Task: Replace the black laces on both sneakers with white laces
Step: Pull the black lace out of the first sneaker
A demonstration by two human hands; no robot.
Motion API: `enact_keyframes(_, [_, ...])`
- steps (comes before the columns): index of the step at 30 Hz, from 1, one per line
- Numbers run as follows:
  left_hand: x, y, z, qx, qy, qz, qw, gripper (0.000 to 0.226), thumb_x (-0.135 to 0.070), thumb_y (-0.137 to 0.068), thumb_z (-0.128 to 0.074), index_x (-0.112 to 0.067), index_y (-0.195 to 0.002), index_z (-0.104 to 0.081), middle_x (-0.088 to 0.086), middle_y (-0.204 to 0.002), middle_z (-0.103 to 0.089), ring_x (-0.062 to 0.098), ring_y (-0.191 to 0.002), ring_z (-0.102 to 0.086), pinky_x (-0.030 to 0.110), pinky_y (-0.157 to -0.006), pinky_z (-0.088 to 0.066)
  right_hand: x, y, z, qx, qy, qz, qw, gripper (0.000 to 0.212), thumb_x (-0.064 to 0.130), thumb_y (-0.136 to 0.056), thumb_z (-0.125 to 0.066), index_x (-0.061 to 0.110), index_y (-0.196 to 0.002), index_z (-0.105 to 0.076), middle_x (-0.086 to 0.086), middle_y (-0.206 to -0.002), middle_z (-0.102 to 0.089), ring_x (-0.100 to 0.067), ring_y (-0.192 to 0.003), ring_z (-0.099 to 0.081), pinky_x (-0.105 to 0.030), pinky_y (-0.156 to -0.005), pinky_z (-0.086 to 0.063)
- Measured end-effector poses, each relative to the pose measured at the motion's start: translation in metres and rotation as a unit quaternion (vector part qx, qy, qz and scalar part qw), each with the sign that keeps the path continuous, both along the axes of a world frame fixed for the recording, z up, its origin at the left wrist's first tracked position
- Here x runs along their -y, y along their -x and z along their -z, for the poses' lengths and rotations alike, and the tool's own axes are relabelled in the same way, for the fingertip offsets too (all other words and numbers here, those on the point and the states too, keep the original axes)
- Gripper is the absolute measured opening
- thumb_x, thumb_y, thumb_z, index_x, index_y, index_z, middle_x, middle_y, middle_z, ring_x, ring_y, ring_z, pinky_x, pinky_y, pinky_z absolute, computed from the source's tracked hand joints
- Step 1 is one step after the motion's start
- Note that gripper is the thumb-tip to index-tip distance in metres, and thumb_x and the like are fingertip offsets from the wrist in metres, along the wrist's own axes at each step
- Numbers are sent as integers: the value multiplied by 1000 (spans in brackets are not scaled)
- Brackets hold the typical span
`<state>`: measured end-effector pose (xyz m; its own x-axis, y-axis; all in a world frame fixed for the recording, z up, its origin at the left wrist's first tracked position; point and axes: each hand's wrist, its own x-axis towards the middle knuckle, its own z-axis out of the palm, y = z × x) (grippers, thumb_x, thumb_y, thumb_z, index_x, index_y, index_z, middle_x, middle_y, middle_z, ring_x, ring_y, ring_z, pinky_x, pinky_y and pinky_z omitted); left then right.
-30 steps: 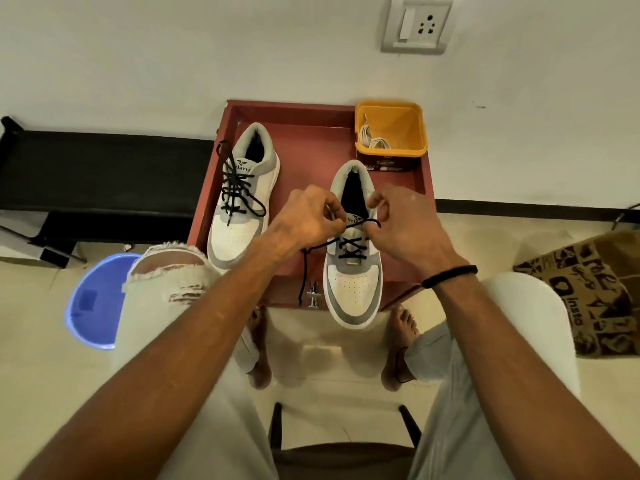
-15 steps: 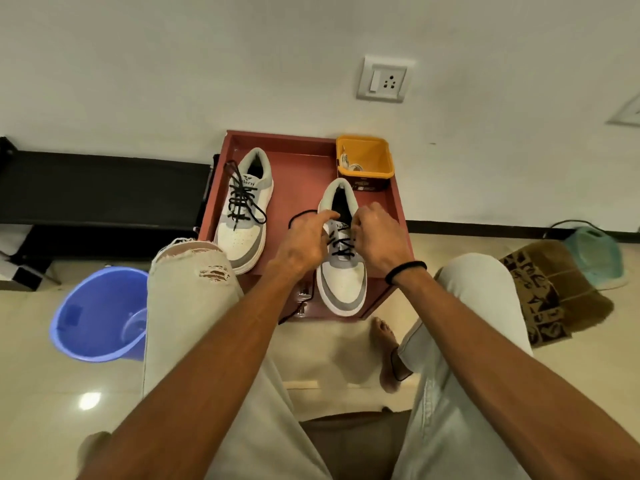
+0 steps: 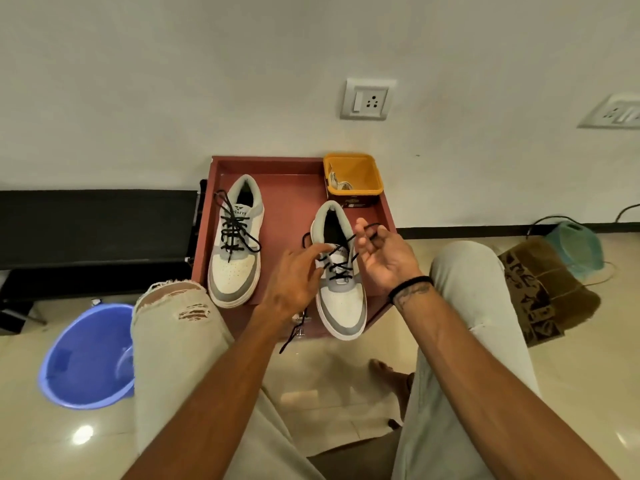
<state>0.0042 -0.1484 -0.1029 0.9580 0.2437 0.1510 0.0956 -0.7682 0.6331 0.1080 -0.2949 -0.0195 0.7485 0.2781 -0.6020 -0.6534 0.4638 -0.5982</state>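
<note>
Head view: glossy tiled floor [image 3: 346, 368] nearest, with a blue bucket [image 3: 86, 358]. On the red table [image 3: 294, 195], left hand [image 3: 294, 282] reached, fingers spread; right hand [image 3: 384, 258] pinched the right sneaker's [image 3: 341, 299] black lace [image 3: 341, 268]. Left sneaker [image 3: 235, 244] remained laced. Beyond, yellow tub [image 3: 360, 174] held white laces [image 3: 337, 183] against the wall.

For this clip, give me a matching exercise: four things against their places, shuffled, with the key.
Things:
1. yellow tub
2. blue bucket
3. left sneaker
4. right sneaker

Places:
A. on the floor, left of the tray
B. tray's far right corner
C. between the two hands
D. left half of the tray, still fully laced

Pairs: 1-B, 2-A, 3-D, 4-C
</note>
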Motion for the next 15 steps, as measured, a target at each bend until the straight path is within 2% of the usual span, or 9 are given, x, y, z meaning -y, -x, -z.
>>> enact_keyframes(2, [0, 0, -1, -4, -11, 0, 1000, 52, -22, -94, -68, -43, -137, -47, -13, -96, -67, 19, -90, -56, 45, -89, -53, 4, -7, 4, 71, 75, -68, 992, 25, 11, -107, -40, 8, -90, -57, -10, -89, -69, -17, -68, -66, -26, -58, -54])
enact_keyframes(3, [1, 0, -3, -4, -15, 1, 1000, 53, -23, -95, -67, -43, -139, -46, -8, -108, -70, 20, -97, -56, 45, -89, -53, 10, -11, 7, 152, 164, -127, 966, 23, 12, -106, -43, 11, -88, -58, -7, -84, -67, -17, -66, -62, -28, -59, -53])
enact_keyframes(4, [3, -1, -4, -2, -16, 1, 1000, 54, -23, -96, -67, -42, -141, -45, -6, -116, -70, 20, -100, -56, 45, -90, -53, 16, -14, 9, 251, 277, -191, 907, 21, 15, -103, -46, 13, -86, -58, -3, -82, -66, -17, -67, -60, -29, -62, -52])
enact_keyframes(5, [5, -1, -5, -3, -15, -2, 1000, 54, -23, -97, -66, -41, -142, -45, -4, -119, -71, 21, -102, -56, 45, -90, -53, 21, -17, 13, 346, 380, -246, 822, 16, 18, -102, -50, 16, -89, -59, 2, -84, -67, -14, -72, -61, -27, -66, -51])
enact_keyframes(6, [6, 0, -7, -6, -10, -3, 1000, 53, -22, -97, -65, -41, -142, -45, -3, -117, -71, 21, -101, -58, 45, -89, -53, 24, -16, 14, 419, 448, -288, 735, 11, 22, -101, -53, 19, -93, -61, 6, -89, -67, -11, -79, -62, -23, -70, -49])
enact_keyframes(7, [7, 1, -9, -8, 2, -1, 1000, 52, -21, -97, -65, -42, -141, -46, -2, -112, -73, 21, -99, -61, 45, -88, -55, 24, -14, 15, 469, 477, -323, 669, 8, 24, -100, -57, 21, -98, -64, 8, -94, -67, -8, -83, -62, -19, -70, -47])
enact_keyframes(10, [8, -3, -13, -18, 29, 19, 999, 45, -20, -96, -64, -38, -135, -51, -1, -97, -75, 19, -83, -71, 44, -75, -60, 24, -13, 23, 550, 505, -387, 541, 18, 30, -95, -68, 20, -109, -72, 3, -102, -72, -15, -91, -66, -27, -74, -53])
enact_keyframes(12, [7, -9, -18, -23, -3, 31, 999, 41, -23, -96, -63, -36, -133, -52, -4, -96, -75, 17, -79, -71, 43, -74, -58, 24, -15, 27, 557, 531, -385, 510, 16, 25, -94, -70, 19, -108, -76, -3, -103, -74, -22, -94, -69, -36, -78, -57])
enact_keyframes(15, [2, -16, -26, -36, -48, 15, 998, 35, -26, -96, -65, -31, -130, -55, -6, -103, -74, 16, -91, -69, 40, -85, -56, 22, -21, 36, 547, 511, -347, 565, 7, 17, -94, -67, 17, -98, -73, -5, -100, -71, -22, -92, -66, -36, -77, -56])
